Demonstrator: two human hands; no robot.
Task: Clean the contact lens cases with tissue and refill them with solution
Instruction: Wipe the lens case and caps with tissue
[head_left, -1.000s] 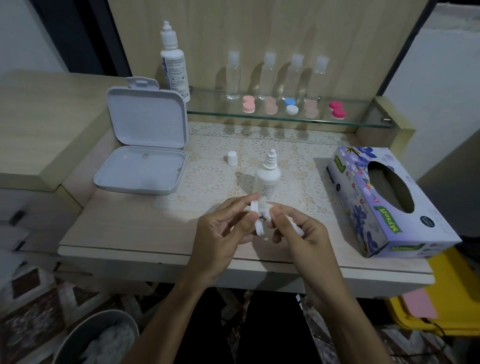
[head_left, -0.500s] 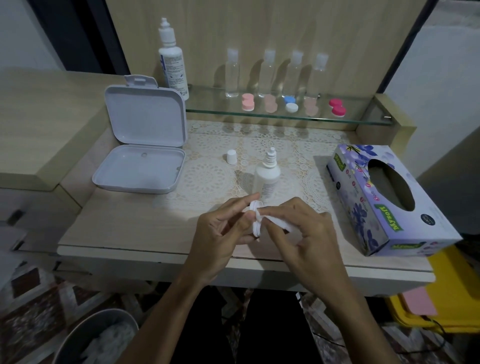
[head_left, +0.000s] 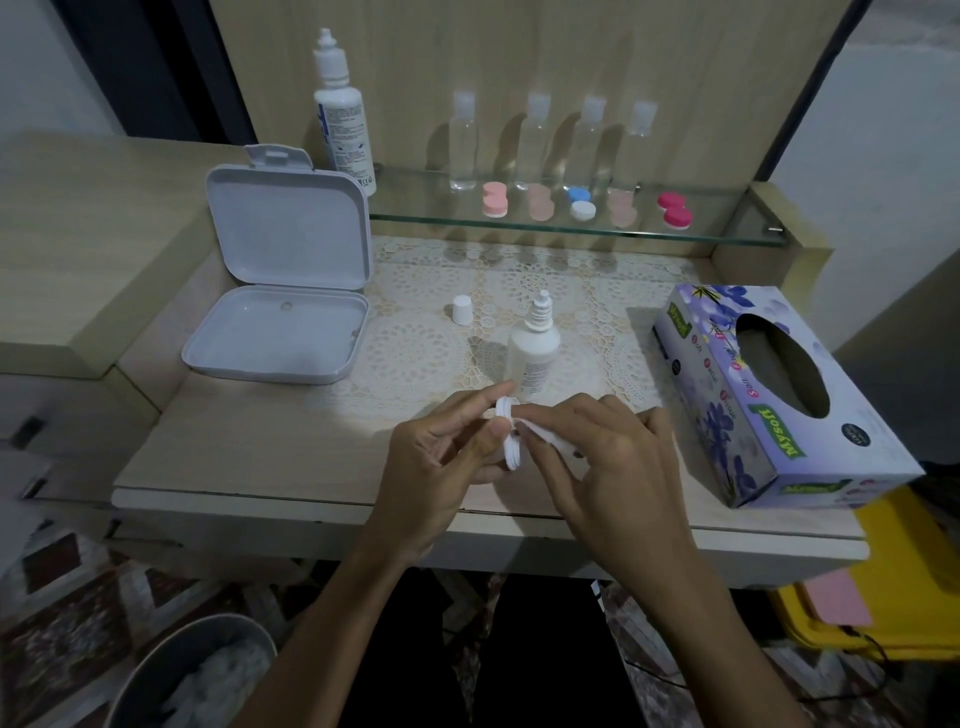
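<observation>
My left hand (head_left: 441, 457) pinches a white contact lens case (head_left: 508, 436) on edge above the table's front. My right hand (head_left: 608, 467) presses a small piece of white tissue (head_left: 540, 434) against the case's upper well. Just behind the hands stands a small uncapped solution bottle (head_left: 535, 353), with its white cap (head_left: 461, 310) a little to the left on the lace mat. A purple tissue box (head_left: 769, 395) lies at the right.
An open white hinged box (head_left: 280, 312) sits at the left. A glass shelf (head_left: 571, 228) at the back carries a large solution bottle (head_left: 340, 114), several clear bottles and several coloured lens cases. A bin with used tissue (head_left: 197, 675) is on the floor at lower left.
My right hand has moved in over the case and now rubs the tissue on its upper well. The case has turned slightly in my left hand.
</observation>
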